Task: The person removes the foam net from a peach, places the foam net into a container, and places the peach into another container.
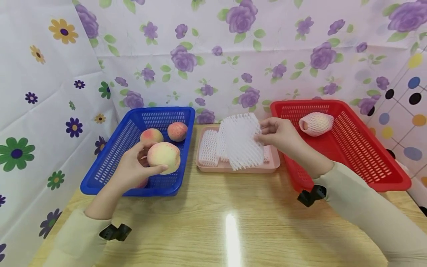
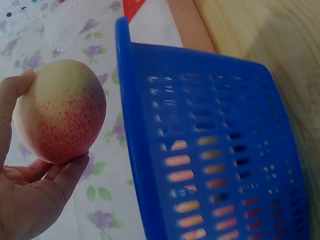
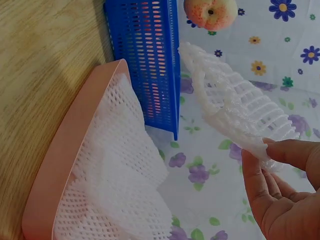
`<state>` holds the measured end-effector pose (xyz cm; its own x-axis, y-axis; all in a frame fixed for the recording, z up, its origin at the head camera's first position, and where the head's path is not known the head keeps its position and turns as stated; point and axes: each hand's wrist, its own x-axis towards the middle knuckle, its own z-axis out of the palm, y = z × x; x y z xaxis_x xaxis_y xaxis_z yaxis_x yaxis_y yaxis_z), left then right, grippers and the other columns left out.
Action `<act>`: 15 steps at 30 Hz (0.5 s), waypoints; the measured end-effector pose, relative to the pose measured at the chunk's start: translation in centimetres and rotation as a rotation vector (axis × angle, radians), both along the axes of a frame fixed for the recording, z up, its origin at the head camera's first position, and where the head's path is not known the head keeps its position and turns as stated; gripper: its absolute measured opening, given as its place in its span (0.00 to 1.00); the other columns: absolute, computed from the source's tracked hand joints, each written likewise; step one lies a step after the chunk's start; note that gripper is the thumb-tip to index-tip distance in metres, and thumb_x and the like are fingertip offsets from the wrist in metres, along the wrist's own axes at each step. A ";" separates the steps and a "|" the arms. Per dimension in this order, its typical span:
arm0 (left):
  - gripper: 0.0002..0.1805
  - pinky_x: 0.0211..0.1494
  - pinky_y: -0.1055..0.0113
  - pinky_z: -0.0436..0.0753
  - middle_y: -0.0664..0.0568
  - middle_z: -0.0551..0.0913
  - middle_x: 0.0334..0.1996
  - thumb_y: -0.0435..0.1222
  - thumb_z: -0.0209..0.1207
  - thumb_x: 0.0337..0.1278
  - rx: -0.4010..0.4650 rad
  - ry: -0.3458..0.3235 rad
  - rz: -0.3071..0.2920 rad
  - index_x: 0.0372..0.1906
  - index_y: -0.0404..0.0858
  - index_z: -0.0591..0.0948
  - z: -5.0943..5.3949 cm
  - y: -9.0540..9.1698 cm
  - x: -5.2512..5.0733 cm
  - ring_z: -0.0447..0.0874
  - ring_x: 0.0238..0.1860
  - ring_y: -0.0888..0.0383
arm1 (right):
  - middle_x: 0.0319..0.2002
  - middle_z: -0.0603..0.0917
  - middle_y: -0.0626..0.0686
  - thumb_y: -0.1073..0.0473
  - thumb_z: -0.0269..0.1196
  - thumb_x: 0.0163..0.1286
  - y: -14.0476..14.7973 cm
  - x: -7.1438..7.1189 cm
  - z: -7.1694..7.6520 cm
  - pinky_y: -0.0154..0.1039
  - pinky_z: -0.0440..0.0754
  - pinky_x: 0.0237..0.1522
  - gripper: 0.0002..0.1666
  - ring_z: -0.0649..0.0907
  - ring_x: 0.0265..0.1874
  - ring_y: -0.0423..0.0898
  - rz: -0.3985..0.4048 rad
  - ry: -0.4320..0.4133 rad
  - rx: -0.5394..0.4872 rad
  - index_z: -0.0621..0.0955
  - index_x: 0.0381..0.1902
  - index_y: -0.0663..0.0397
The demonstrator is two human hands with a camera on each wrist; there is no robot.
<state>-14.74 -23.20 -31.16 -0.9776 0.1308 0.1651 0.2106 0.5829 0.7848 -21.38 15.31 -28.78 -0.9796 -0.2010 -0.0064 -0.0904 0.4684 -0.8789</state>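
Note:
A pale yellow peach with a red blush (image 1: pixel 164 157) is held by my left hand (image 1: pixel 131 168) above the front of the blue basket (image 1: pixel 171 190). In the left wrist view the thumb and fingers grip that peach (image 2: pixel 62 112) from the side. My right hand (image 1: pixel 283 137) pinches the edge of a white foam net sleeve (image 1: pixel 242 142) above the pink tray (image 1: pixel 233 169). The right wrist view shows this sleeve (image 3: pixel 235 102) partly opened at its far end, with thumb and fingertips on its near edge. More peaches (image 1: pixel 177 131) lie in the blue basket.
Several white foam net sleeves (image 1: pixel 209 148) lie in the pink tray between the baskets. At the right stands a red basket (image 1: pixel 367 181) holding one net-wrapped peach (image 1: pixel 317 124). A flowered cloth (image 1: pixel 207 55) backs the wooden table (image 1: pixel 200 222).

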 end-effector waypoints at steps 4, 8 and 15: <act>0.36 0.47 0.74 0.80 0.39 0.75 0.54 0.38 0.72 0.45 -0.043 -0.015 0.006 0.59 0.31 0.69 -0.4 -1.0 0.0 0.78 0.52 0.45 | 0.42 0.81 0.61 0.63 0.66 0.61 -0.9 -1.3 -0.3 0.38 0.85 0.40 0.27 0.82 0.30 0.39 -0.013 -0.031 -0.011 0.73 0.56 0.66; 0.37 0.54 0.52 0.81 0.37 0.75 0.54 0.37 0.72 0.44 -0.120 -0.009 0.006 0.59 0.30 0.69 -0.7 -1.9 0.1 0.76 0.53 0.41 | 0.45 0.80 0.63 0.61 0.66 0.62 -1.4 -2.5 -1.0 0.43 0.84 0.46 0.29 0.84 0.30 0.40 -0.016 -0.064 -0.013 0.71 0.59 0.64; 0.38 0.56 0.42 0.76 0.35 0.75 0.53 0.38 0.73 0.42 -0.198 0.017 -0.025 0.58 0.27 0.69 -1.4 -2.9 0.0 0.76 0.52 0.39 | 0.47 0.80 0.64 0.63 0.65 0.63 -2.8 -4.6 -2.6 0.47 0.82 0.50 0.29 0.84 0.30 0.41 -0.041 -0.100 -0.048 0.70 0.60 0.65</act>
